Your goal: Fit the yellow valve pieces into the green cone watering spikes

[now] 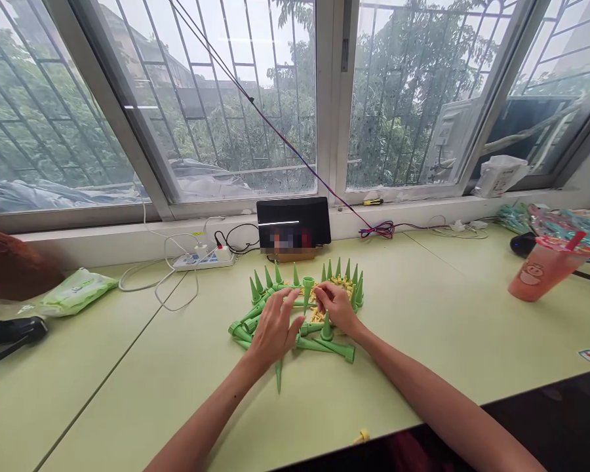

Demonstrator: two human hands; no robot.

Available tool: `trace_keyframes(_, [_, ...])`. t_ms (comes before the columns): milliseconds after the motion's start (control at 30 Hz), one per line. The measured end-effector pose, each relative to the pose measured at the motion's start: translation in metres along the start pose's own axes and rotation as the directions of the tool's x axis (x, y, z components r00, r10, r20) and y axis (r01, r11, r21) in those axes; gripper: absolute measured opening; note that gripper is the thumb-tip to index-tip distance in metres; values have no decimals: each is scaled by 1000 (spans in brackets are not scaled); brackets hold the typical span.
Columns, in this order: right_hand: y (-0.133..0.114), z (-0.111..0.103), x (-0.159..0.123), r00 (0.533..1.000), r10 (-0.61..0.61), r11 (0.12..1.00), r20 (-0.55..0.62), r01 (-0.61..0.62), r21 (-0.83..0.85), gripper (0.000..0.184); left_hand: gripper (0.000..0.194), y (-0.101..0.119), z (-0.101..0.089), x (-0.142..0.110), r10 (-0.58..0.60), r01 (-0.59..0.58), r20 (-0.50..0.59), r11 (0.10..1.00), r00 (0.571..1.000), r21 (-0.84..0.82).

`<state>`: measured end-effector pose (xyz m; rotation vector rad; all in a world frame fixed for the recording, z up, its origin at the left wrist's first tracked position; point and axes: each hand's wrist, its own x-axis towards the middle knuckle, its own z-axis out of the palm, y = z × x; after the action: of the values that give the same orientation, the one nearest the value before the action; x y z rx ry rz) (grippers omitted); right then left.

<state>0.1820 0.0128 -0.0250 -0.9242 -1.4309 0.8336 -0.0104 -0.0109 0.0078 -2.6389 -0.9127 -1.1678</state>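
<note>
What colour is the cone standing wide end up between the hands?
The cone is light green, best seen in the head view.

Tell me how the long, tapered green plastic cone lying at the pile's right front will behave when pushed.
The long, tapered green plastic cone would probably roll in an arc, since one end is wider. It seems stiff, as its outline runs straight. Its slim shape suggests lightness.
</note>
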Motion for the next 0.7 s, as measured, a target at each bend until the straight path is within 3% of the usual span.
trace_keyframes(33, [0, 0, 0, 1000, -2, 1000, -1, 2, 1, 37, 38, -1, 2, 2, -100, 97, -54, 994, 994, -49])
trace_keyframes(100, [-1, -1, -1, 1000, -8, 1000, 5, 8, 4, 35, 27, -5, 6, 5, -307, 285, -166, 947, 937, -146])
trace_keyframes(167, [-2, -1, -3, 1000, -19, 1000, 24, 19, 3, 32, 22, -8, 10, 4, -400, 370, -181, 912, 899, -179])
trace_keyframes(333, [-3, -2, -5, 995, -51, 998, 86, 54, -32, 30, 32, -6, 11, -3, -381, 379, 29, 903, 924, -203])
trace_keyframes(533, [2, -2, -5, 987, -115, 986, 111, 127, -112, 28, 39, 1, 5, 1, -535, 546, 155, 728, 830, -414])
trace_keyframes(700, [2, -1, -6, 966, -211, 943, 151, 242, -229, 30, 46, -2, 6, 2, -531, 580, 282, 560, 799, -591])
